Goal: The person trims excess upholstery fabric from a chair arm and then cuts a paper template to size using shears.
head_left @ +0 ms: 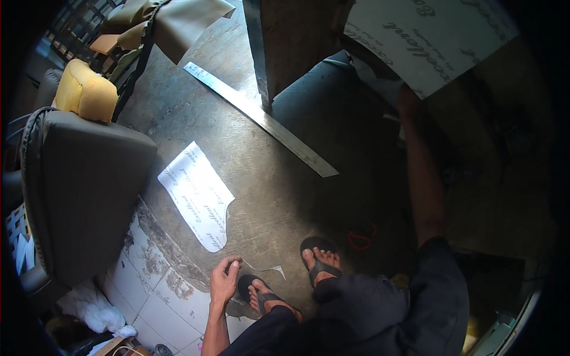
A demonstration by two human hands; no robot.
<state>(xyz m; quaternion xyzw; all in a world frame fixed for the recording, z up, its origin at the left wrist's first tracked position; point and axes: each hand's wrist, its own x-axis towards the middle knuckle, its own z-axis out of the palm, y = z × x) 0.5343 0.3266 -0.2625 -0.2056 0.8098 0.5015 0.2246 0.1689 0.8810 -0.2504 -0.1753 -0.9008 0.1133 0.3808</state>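
Note:
My left hand (224, 277) is low in the view, with thumb and finger pinched on a thin curling offcut (278, 272) that trails right. Just above it, a cut white printed piece (193, 190) with one curved end lies on the grey floor. My right hand (408, 102) reaches up to the far right and grips the lower edge of a large white printed sheet (427, 35), its fingers partly hidden in shadow. A long metal ruler (261, 118) lies diagonally on the floor between the hands.
A dark padded cushion (83, 190), yellow foam (86, 89) and tan material (196, 24) are at left and top. A dark board (285, 53) stands at top centre. White tiles (142, 279), white stuffing (98, 308) and a red loop (361, 237) are lower down.

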